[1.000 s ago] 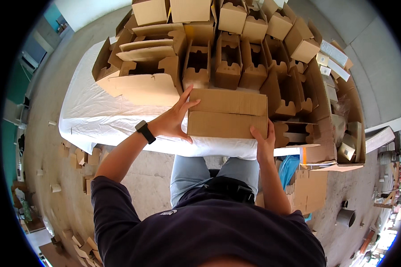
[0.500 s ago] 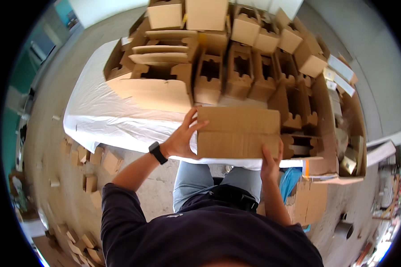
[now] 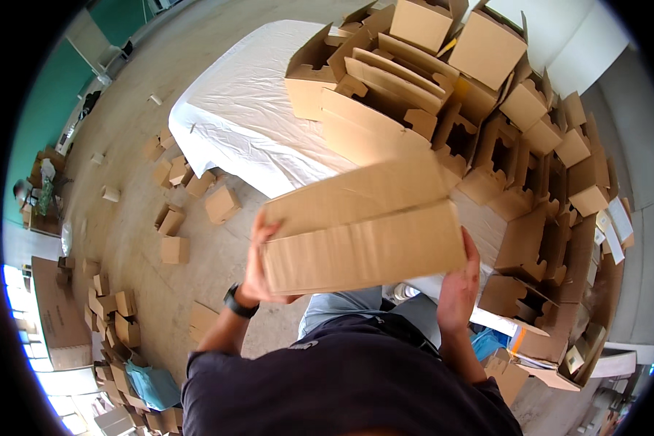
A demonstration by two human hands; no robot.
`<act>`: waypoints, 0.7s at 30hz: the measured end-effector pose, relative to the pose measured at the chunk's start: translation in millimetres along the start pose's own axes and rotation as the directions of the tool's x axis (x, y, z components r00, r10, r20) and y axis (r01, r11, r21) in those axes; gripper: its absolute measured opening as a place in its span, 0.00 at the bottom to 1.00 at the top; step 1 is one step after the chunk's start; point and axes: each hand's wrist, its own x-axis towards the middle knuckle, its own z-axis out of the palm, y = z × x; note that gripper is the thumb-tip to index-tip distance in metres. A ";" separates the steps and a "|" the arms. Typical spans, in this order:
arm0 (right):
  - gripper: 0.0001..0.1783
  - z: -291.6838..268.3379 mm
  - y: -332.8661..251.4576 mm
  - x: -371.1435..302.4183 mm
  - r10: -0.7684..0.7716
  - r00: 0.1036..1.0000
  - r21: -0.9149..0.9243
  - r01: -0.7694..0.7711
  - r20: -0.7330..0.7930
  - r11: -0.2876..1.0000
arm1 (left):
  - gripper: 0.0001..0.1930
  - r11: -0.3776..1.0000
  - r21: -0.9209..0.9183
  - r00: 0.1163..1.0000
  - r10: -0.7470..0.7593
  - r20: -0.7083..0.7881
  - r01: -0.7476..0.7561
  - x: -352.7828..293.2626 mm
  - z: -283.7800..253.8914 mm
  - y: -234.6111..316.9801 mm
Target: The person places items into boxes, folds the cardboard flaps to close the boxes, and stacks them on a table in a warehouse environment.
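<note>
A closed brown cardboard box (image 3: pixel 363 240) is held up in front of my body, its long face tilted with the right end nearer. My left hand (image 3: pixel 258 261) grips its left end, thumb on the top face and the other fingers below. At the right end, my right hand (image 3: pixel 458 287) presses against the side, its fingertips partly hidden by the box. Beyond the box lies a table with a white cloth (image 3: pixel 247 94), carrying many open cardboard boxes (image 3: pixel 385 109) with notched flaps.
Small cardboard boxes (image 3: pixel 221 205) lie scattered on the floor to the left, with a larger heap (image 3: pixel 116 320) and a light blue bag (image 3: pixel 152 385) at lower left. A big open carton (image 3: pixel 588 312) stands on the table's right end. Blue plastic (image 3: pixel 490 343) hangs below it.
My body has turned left, so the table appears shifted to the right. The box stays in both hands, now tilted and closer to me, over the table's near edge.
</note>
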 end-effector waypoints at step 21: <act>0.34 -4.7 36.8 26.5 0.317 0.928 0.052 -0.313 -0.194 0.948 | 0.49 0.749 0.621 0.769 0.251 -0.588 0.230 284.8 -164.7 -250.0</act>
